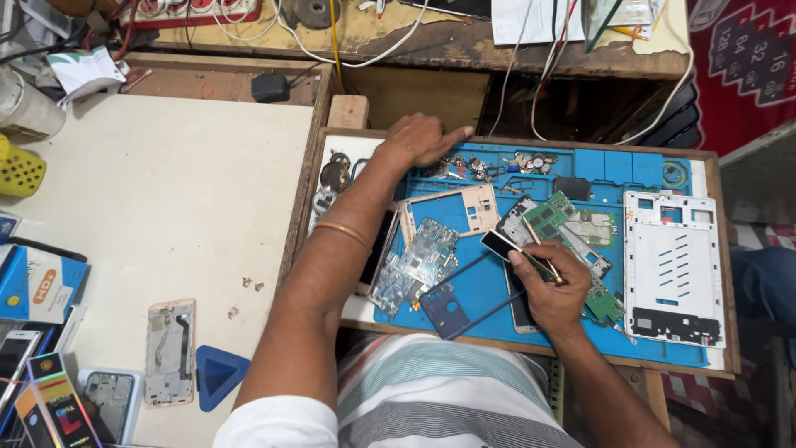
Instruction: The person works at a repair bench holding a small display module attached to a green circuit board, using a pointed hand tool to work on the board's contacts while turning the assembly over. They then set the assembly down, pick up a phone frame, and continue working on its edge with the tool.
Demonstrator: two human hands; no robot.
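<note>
Right hand [554,290]: grip clamped on a thin metal tool [543,267], looks like tweezers, tip against a small dark flat part [500,245]. Left hand [421,139]: reaching to the far edge of the blue work mat [485,286], forefinger out, other fingers curled, holding nothing, just beside a heap of screws and small parts [489,166]. Between the hands: beige phone frame [452,207], circuit boards [414,261]. Green board [551,217] near right hand. White tablet frame [673,267] at mat's right end. Pale table [166,199] to the left.
</note>
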